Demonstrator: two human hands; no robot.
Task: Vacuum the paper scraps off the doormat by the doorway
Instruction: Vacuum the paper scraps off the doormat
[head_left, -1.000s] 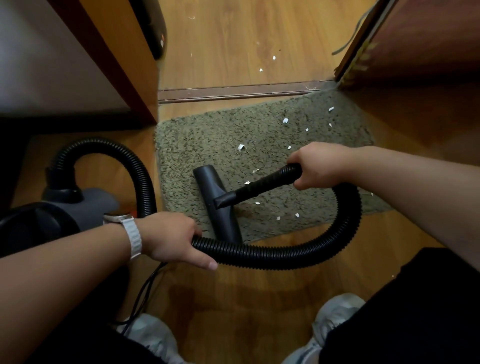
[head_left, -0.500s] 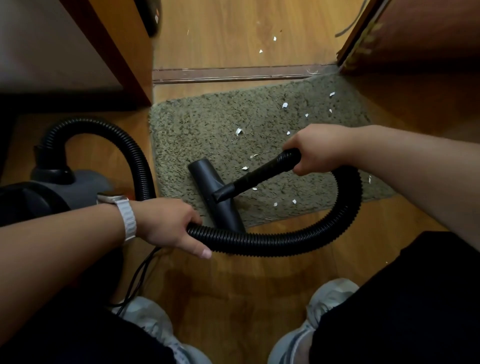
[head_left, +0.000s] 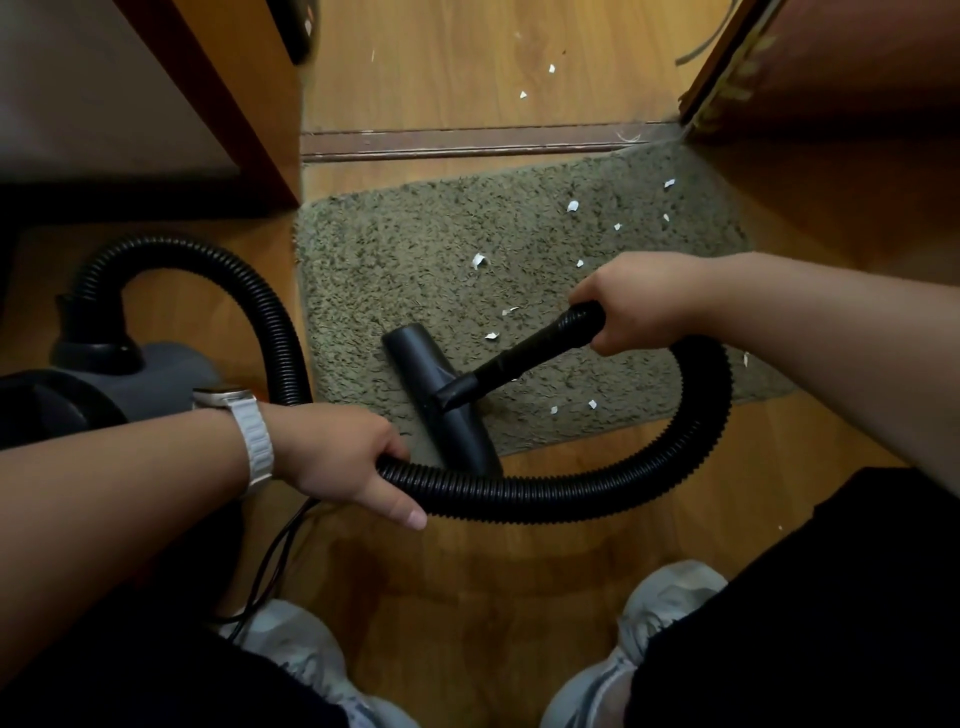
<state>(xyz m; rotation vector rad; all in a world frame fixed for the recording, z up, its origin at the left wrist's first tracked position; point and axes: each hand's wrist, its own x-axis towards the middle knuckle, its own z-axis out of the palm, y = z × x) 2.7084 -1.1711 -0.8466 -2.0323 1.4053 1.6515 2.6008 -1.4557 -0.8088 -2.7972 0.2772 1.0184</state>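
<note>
A shaggy olive doormat (head_left: 415, 260) lies on the wooden floor before the doorway threshold. Several white paper scraps (head_left: 478, 261) dot its middle and right side. The black vacuum nozzle (head_left: 441, 395) rests on the mat's near left part. My right hand (head_left: 639, 301) grips the black wand just behind the nozzle. My left hand (head_left: 337, 457), with a white watch on the wrist, holds the ribbed black hose (head_left: 571, 493) where it loops along the floor in front of the mat.
The grey and black vacuum body (head_left: 104, 384) sits at the left, its cord (head_left: 270, 566) trailing by my left shoe. A wooden door frame (head_left: 244, 104) stands at the far left and a door (head_left: 810, 62) at the right. More scraps (head_left: 523, 94) lie beyond the threshold (head_left: 467, 143).
The nozzle and both hands hold about the same place on the mat; the view has shifted slightly, and the scraps near the nozzle look unchanged.
</note>
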